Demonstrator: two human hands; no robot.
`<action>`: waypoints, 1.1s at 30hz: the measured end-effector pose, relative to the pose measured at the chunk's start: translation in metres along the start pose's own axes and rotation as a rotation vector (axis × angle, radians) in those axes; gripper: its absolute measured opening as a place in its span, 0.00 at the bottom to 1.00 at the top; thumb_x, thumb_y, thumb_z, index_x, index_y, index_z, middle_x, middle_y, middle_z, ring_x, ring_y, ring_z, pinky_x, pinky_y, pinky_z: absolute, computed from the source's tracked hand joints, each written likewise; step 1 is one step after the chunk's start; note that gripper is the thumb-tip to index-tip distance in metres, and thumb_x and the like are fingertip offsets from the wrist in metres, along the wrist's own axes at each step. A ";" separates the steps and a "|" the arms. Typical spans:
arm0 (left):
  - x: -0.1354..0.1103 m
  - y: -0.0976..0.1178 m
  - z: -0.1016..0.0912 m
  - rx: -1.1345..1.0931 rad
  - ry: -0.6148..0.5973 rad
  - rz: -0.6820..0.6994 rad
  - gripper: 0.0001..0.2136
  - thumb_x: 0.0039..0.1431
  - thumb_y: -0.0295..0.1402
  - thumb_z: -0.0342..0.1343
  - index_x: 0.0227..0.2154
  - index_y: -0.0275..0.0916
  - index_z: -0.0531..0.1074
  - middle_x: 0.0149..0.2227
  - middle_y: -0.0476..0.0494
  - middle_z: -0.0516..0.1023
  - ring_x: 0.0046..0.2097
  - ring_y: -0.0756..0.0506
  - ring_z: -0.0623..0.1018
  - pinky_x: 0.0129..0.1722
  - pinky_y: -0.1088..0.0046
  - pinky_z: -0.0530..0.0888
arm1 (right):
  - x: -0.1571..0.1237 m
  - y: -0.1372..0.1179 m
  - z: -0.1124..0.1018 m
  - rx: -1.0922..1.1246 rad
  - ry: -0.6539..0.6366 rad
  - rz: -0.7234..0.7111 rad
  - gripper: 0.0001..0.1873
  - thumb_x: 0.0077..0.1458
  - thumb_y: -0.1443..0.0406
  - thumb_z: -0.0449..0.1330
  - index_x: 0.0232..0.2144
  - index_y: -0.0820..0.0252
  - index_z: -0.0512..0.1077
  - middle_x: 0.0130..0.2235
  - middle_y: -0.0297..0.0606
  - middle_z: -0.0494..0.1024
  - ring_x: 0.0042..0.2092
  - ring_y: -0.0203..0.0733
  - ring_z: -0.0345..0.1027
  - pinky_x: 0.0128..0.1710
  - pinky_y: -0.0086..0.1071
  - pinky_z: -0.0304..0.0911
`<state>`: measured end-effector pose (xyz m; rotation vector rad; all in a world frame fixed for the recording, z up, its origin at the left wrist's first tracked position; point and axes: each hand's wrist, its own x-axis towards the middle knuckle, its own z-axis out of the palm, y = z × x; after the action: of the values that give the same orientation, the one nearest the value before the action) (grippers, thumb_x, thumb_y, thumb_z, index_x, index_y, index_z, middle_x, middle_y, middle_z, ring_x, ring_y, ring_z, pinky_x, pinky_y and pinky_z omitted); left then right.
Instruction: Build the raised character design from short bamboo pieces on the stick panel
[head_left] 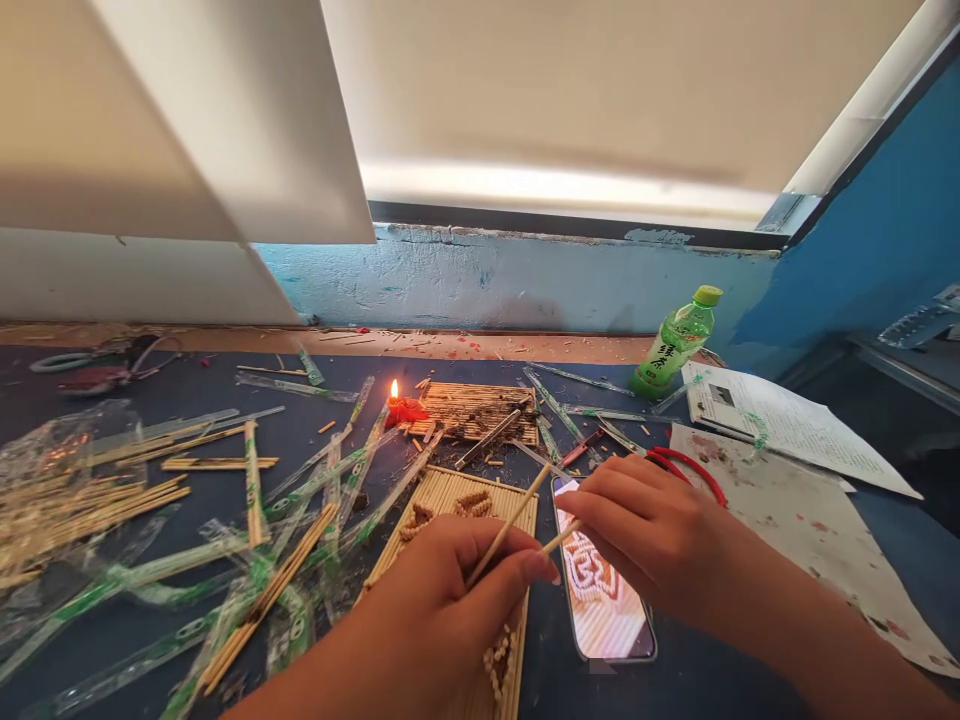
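- Wrappers point(172, 560) and loose sticks point(270, 600) clutter the desk point(206, 395) at left; then a lit candle point(405, 410), a stick panel point(441, 490) partly hidden by the left hand point(480, 570), a phone point(604, 610), a green bottle point(667, 350).
- Left hand: thumb and fingers pinch two thin sticks point(517, 515).
- Right hand point(652, 515): fingers bent, gripping one thin stick's other end.
- Forearms point(795, 620) slant inward; right hand's back faces up.

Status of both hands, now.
Left hand: closed, holding a wooden chopstick in a thumb-and-finger grip.
Right hand: closed, fingertips on a second chopstick that reaches the left fingertips.
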<state>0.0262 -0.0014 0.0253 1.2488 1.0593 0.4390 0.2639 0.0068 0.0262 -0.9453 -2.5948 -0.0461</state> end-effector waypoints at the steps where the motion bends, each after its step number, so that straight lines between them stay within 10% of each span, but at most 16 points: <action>1: 0.000 -0.001 -0.001 0.002 -0.003 -0.001 0.20 0.64 0.46 0.57 0.22 0.40 0.64 0.20 0.58 0.58 0.23 0.52 0.55 0.23 0.72 0.53 | 0.000 0.001 0.000 0.000 0.000 -0.013 0.10 0.69 0.69 0.54 0.48 0.59 0.73 0.38 0.41 0.78 0.40 0.44 0.71 0.40 0.37 0.65; 9: -0.002 0.000 0.001 -0.135 -0.055 -0.011 0.20 0.61 0.49 0.61 0.23 0.40 0.66 0.19 0.58 0.59 0.21 0.54 0.53 0.19 0.76 0.51 | 0.001 -0.007 0.004 -0.033 0.055 -0.093 0.16 0.68 0.71 0.54 0.26 0.59 0.67 0.26 0.34 0.65 0.30 0.40 0.53 0.31 0.36 0.51; 16: 0.007 -0.009 0.008 -0.426 -0.054 0.016 0.15 0.61 0.47 0.61 0.34 0.38 0.73 0.20 0.59 0.64 0.15 0.57 0.51 0.14 0.78 0.46 | -0.005 -0.006 0.005 0.077 0.003 0.209 0.16 0.71 0.67 0.49 0.32 0.58 0.72 0.31 0.38 0.73 0.33 0.42 0.65 0.34 0.35 0.61; 22: -0.001 -0.003 0.002 -0.434 -0.049 -0.140 0.14 0.64 0.47 0.57 0.38 0.40 0.72 0.23 0.56 0.69 0.16 0.57 0.52 0.13 0.80 0.46 | -0.071 0.059 -0.017 -0.064 -0.204 0.558 0.19 0.71 0.62 0.47 0.43 0.54 0.78 0.47 0.44 0.82 0.49 0.51 0.75 0.48 0.43 0.69; 28: -0.009 0.007 0.008 -0.402 -0.053 -0.203 0.19 0.60 0.54 0.57 0.39 0.41 0.73 0.25 0.53 0.67 0.20 0.55 0.53 0.15 0.80 0.45 | -0.152 0.093 -0.021 -0.045 -0.332 0.870 0.16 0.64 0.57 0.55 0.38 0.52 0.82 0.39 0.43 0.83 0.36 0.50 0.77 0.39 0.42 0.71; 33: -0.010 0.000 0.013 -0.414 -0.070 -0.245 0.19 0.63 0.54 0.55 0.35 0.41 0.73 0.25 0.54 0.63 0.22 0.54 0.50 0.19 0.78 0.43 | -0.163 0.093 -0.015 -0.022 -0.315 0.901 0.13 0.61 0.58 0.58 0.36 0.54 0.81 0.34 0.42 0.83 0.33 0.49 0.76 0.36 0.41 0.70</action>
<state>0.0321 -0.0163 0.0293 0.7528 0.9860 0.3971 0.4417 -0.0239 -0.0273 -2.1651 -2.1632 0.3339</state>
